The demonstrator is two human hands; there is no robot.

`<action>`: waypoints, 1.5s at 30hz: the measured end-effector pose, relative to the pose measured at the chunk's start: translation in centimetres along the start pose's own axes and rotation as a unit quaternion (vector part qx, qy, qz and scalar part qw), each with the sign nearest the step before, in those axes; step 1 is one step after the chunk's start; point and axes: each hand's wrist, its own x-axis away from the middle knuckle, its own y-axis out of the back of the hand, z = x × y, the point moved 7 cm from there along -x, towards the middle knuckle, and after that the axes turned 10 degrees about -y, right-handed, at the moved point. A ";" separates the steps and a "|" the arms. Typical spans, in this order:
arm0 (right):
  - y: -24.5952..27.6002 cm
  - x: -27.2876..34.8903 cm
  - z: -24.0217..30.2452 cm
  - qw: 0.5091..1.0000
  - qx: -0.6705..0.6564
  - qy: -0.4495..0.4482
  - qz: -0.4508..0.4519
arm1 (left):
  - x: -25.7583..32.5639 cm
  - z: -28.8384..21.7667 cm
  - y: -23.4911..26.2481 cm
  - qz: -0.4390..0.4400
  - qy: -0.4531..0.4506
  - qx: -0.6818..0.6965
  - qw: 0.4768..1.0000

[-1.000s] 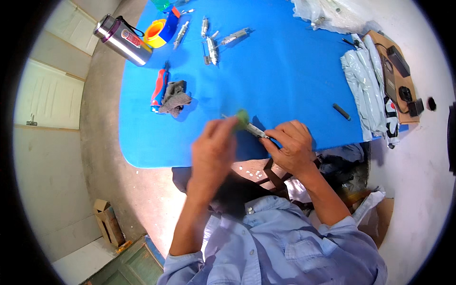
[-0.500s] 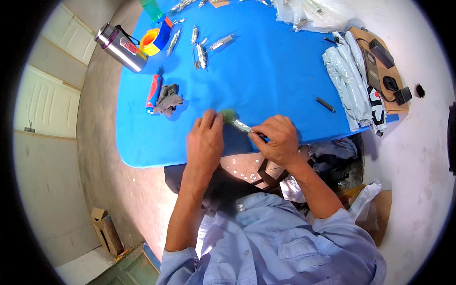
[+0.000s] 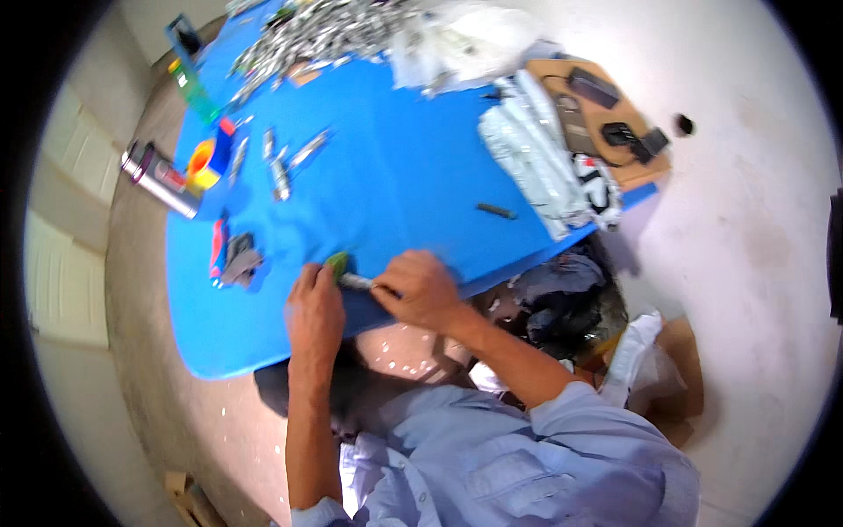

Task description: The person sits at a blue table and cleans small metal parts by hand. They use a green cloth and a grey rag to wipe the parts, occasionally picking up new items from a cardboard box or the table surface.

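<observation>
Near the table's front edge, my left hand (image 3: 314, 312) and right hand (image 3: 420, 290) meet over the blue table (image 3: 413, 184), both closed on a small slim metal piece (image 3: 358, 282) with a green end (image 3: 337, 263); my left fingers pinch the green end, my right fingers clamp the grey shaft, which lies level just above the smooth blue top. Just left of my left hand, a red-handled tool (image 3: 216, 248) lies beside a grey crumpled bit (image 3: 241, 263). Right of my right hand, apart from it, a short dark stick (image 3: 497, 211) lies alone. Farther out, a few slim silvery tubes (image 3: 281, 167) are scattered near a yellow tape roll (image 3: 202, 164), and a steel flask (image 3: 158, 180) lies at the table's left rim. On the right, clear plastic bags (image 3: 536, 162) are heaped, with a brown cardboard sheet (image 3: 544, 75) carrying dark gadgets behind. At the far end sits a blurred heap of silvery pieces (image 3: 329, 31).
</observation>
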 end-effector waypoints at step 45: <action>-1.4 5.8 3.1 0.921 -0.103 -0.300 0.227 | 6.7 0.0 1.3 -0.069 0.021 0.075 0.995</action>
